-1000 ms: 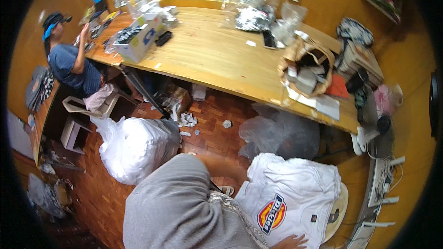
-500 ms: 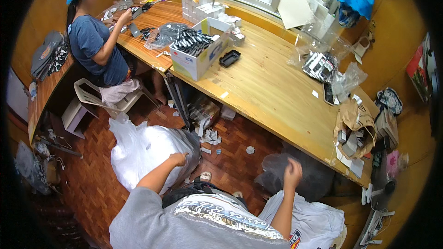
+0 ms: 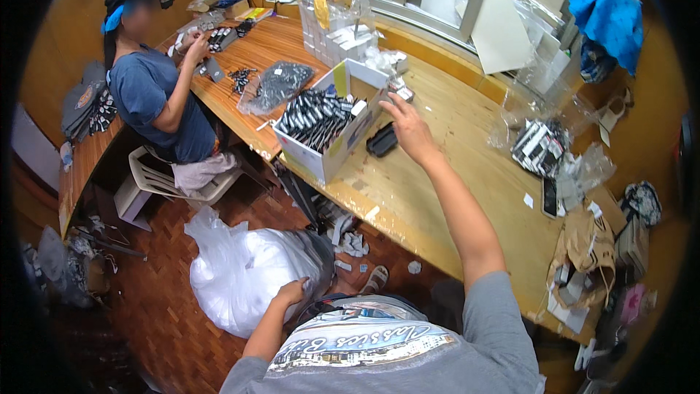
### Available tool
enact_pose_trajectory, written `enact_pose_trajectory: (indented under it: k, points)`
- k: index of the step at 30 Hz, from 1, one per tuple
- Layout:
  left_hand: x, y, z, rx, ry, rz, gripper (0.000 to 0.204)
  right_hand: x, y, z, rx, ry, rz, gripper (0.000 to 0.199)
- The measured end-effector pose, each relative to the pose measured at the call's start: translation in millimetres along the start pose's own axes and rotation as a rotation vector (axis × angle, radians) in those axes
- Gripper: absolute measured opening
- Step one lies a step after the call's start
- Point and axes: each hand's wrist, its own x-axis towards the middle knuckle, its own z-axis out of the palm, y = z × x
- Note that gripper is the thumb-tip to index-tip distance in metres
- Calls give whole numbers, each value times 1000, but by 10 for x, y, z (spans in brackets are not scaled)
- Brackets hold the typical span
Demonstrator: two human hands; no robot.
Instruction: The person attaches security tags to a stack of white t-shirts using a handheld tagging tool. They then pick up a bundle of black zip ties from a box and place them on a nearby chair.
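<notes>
Right hand (image 3: 410, 129) is raised open (nothing gripped); black pouch (image 3: 382, 140) lies just left of the grip on the surface (image 3: 467, 175), beside the cardboard box (image 3: 328, 128). Left hand (image 3: 292, 293) is closed on white plastic bag (image 3: 237, 277).

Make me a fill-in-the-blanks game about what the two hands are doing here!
1. The right hand reaches over the wooden ____.
2. The left hand touches a big ____ plastic bag on the floor.
3. Left of the right hand stands a white ____ full of small black and white items.
4. The co-worker at the far end wears a ____ shirt.

Missing words: table; white; box; blue
</notes>
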Motion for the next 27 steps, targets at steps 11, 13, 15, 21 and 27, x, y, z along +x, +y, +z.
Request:
enact_pose_trajectory:
  k: [11, 13, 15, 21, 27]
  points:
    - [-15, 958, -2055, -1000, 719, 331, 48, 441, 460, 610, 267, -198, 39, 22]
    - [159, 960, -2358, -928, 754, 451, 59, 445, 351, 540, 395, -199, 0, 17]
    - [423, 689, -2531, -1188, 784, 407, 57, 417, 95, 447, 339, -81, -75, 13]
    - [106, 988, -3097, -895, 260, 328, 60, 335, 58, -332, 259, -175, -73, 10]
    - [94, 2124, -2805, -207, 92, 870, 75, -90, 559, -1186, 372, -379, 187, 22]
